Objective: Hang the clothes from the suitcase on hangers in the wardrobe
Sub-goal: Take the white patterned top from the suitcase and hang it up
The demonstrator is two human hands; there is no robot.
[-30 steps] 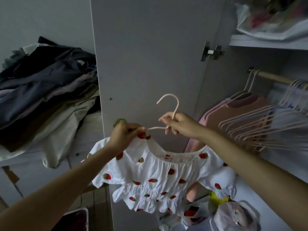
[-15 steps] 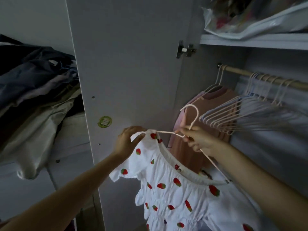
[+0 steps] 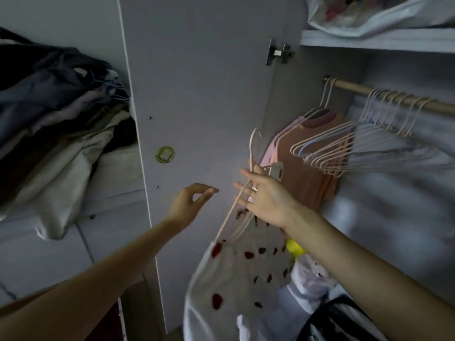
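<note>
Wardrobe rail waits above the right grip, fingers loosely holding the dress's hanger for hooking; left grip free, holding nothing.

we have one head-worn wide-angle view, looking forward and slightly down along both forearms, close to the wardrobe door; the rail sits above and right of the right grip.

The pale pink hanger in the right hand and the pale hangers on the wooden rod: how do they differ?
The pale pink hanger carries a white strawberry-print dress; most hangers on the wooden rod are bare. The right hand holds the first one tilted, off the wooden rod; the others hang from it. Both kinds are thin and pale.
</note>
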